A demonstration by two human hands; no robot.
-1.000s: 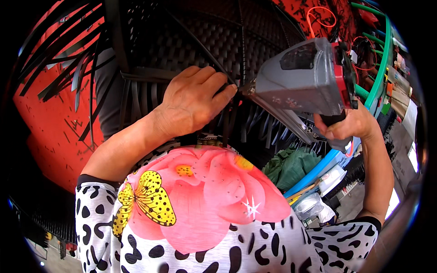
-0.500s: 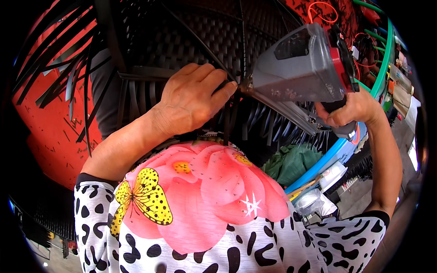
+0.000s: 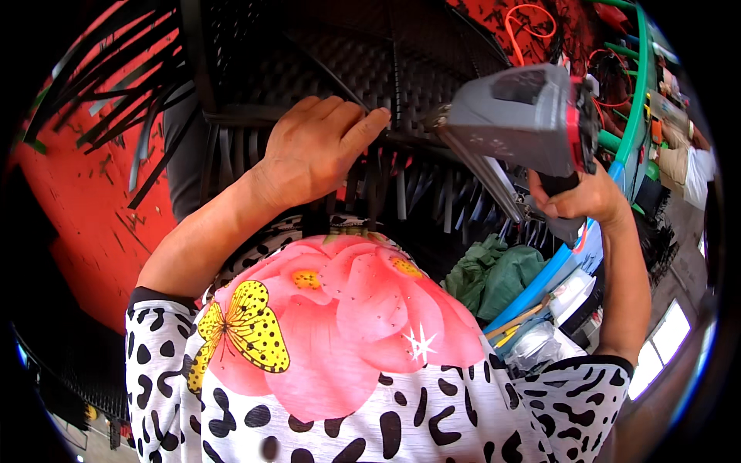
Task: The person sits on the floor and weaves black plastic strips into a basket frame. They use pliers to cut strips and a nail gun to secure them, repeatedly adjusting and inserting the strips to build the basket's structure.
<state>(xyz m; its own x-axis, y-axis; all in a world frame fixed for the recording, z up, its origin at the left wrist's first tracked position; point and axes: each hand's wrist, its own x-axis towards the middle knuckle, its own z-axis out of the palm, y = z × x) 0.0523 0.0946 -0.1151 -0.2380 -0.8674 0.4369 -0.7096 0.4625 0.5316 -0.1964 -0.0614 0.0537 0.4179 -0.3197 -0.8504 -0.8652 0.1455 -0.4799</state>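
My right hand (image 3: 580, 194) is wrapped around the handle of an air stapler (image 3: 513, 116), grey with a red band and a slanted metal magazine under it. Its nose points left, a short gap from my left thumb; whether it touches the work is hard to tell. My left hand (image 3: 312, 147) lies closed over the edge bar of a black woven panel (image 3: 324, 65), fingers curled over the far side and partly hidden. Loose flat black strips (image 3: 440, 189) hang from that edge on my side.
An orange-red air hose (image 3: 532, 9) loops at the far right. More black strips (image 3: 116, 69) fan out at left over a red floor covering (image 3: 100, 231) littered with scraps. A crumpled green sack (image 3: 498, 274) and a blue-green curved rim (image 3: 540, 282) lie at right.
The stapler's nose has drawn away from my left thumb, leaving a wider gap. My left hand stays on the panel's edge bar while the view shifts a little.
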